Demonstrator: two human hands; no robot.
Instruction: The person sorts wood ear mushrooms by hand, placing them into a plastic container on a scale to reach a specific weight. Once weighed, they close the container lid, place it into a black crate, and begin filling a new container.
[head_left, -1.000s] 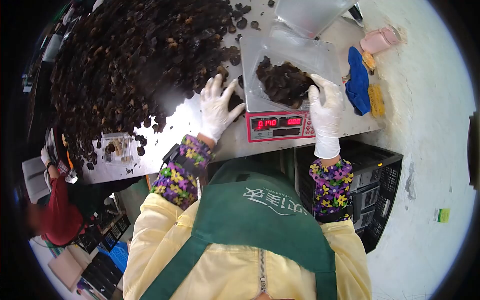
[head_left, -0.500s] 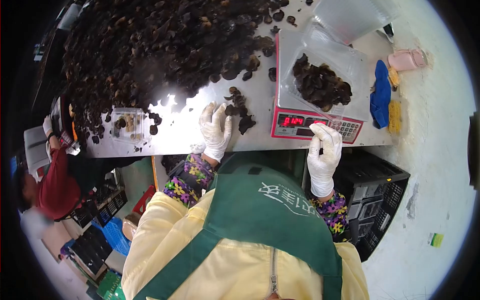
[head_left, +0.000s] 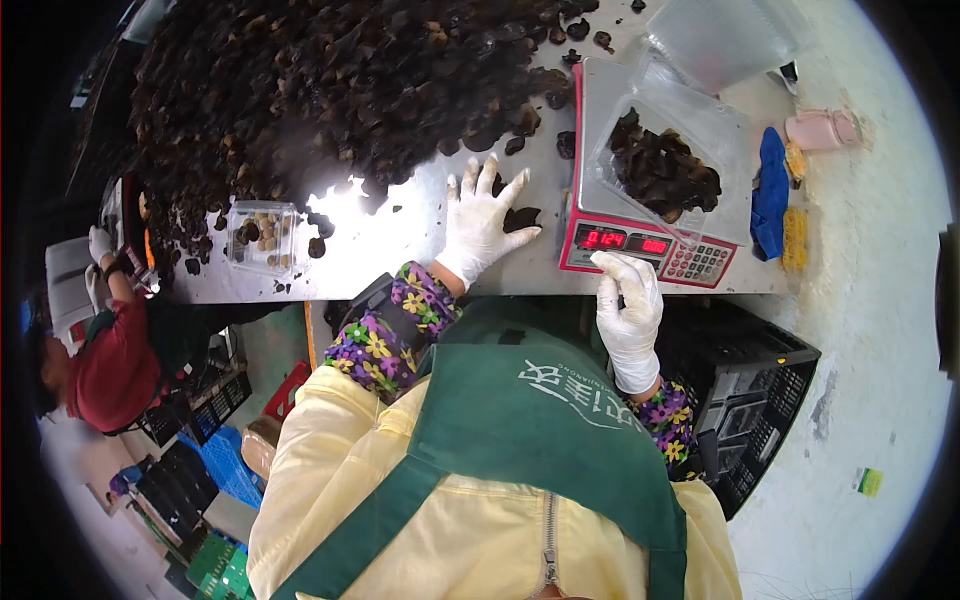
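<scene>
My left hand (head_left: pixel 482 222), in a white glove, is spread over a few dark fungus pieces (head_left: pixel 521 218) on the metal table (head_left: pixel 380 272). My right hand (head_left: pixel 630 318), gloved too, has curled fingers just in front of the digital scale (head_left: pixel 650 243); whether it holds something is too small to make out. On the scale's plate lies a clear plastic tray (head_left: pixel 731 178) with dark fungus (head_left: pixel 668 170) in it. The red display reads 0.124. A large heap of dark fungus (head_left: pixel 330 90) covers the back and left of the table.
A clear box (head_left: pixel 262 238) with light brown pieces stands at the left. Stacked clear trays (head_left: pixel 725 38), a blue cloth (head_left: pixel 769 195), a yellow sponge (head_left: pixel 795 240) and a pink object (head_left: pixel 823 129) lie at the right. Below is a black crate (head_left: pixel 765 420). Another person (head_left: pixel 112 370) is far left.
My left hand has moved right and away from my body, its fingers spreading over the loose pieces. My right hand has shifted slightly left. The other person's hands have moved.
</scene>
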